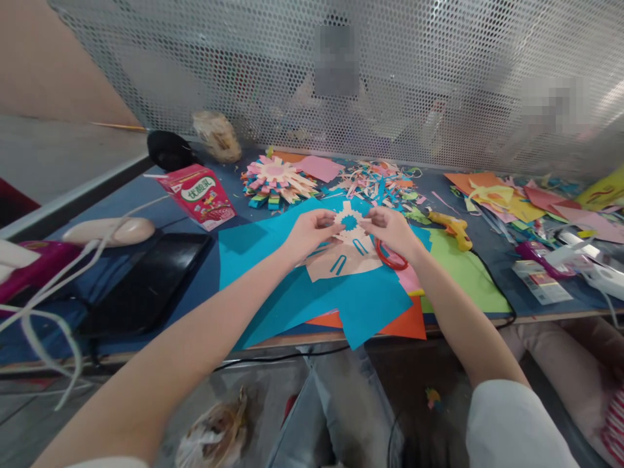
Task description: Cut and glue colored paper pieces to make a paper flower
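A cream paper ring [347, 207] with notched edges is held up between my hands, and blue shows through its round hole. My left hand [314, 232] pinches the ring's left edge. On the other side, the fingers of my right hand [391, 229] are closed on its right edge. Just below lies a peach paper sheet [322, 268] with two blue U-shaped strips [338, 264] on it. Red-handled scissors [396, 262] rest beside my right hand, their blades not visible. Large blue paper sheets [283, 305] spread underneath.
Behind stand a layered paper flower [275, 174] and a heap of paper scraps [383, 185]. A yellow glue gun [453, 229] lies right, near green paper [463, 279]. Left are a pink carton [199, 198], a black phone [151, 279] and white cables [46, 286]. A perforated metal screen [253, 71] borders the back.
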